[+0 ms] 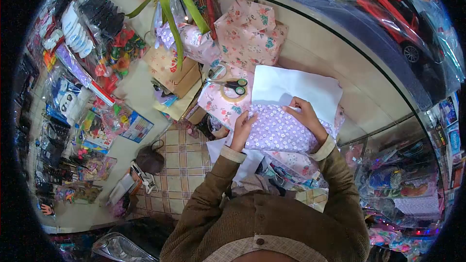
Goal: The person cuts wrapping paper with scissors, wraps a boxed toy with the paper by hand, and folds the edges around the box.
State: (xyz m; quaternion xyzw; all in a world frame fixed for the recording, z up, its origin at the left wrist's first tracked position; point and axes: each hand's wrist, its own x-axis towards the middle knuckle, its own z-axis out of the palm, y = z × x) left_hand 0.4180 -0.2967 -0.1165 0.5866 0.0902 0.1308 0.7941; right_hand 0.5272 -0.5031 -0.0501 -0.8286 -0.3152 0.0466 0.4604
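Purple paper with small white flowers (279, 128) lies in front of me, over a white sheet (296, 87) and pink floral paper (218, 99). My left hand (244, 128) is at the purple paper's left edge, its fingertips close together at the upper left corner. Over the paper's upper right edge, my right hand (307, 116) has thumb and index finger pinched on that edge. Scissors with black and green handles (238, 86) rest beside a roll of tape (234, 94), up and left of my hands.
Behind the work area stands a pink floral wrapped package (252, 34). Brown boxes (182, 80) are stacked to the left, below a green ribbon (167, 14). A boxed red toy car (378, 9) sits at upper right. Packaged goods crowd both sides.
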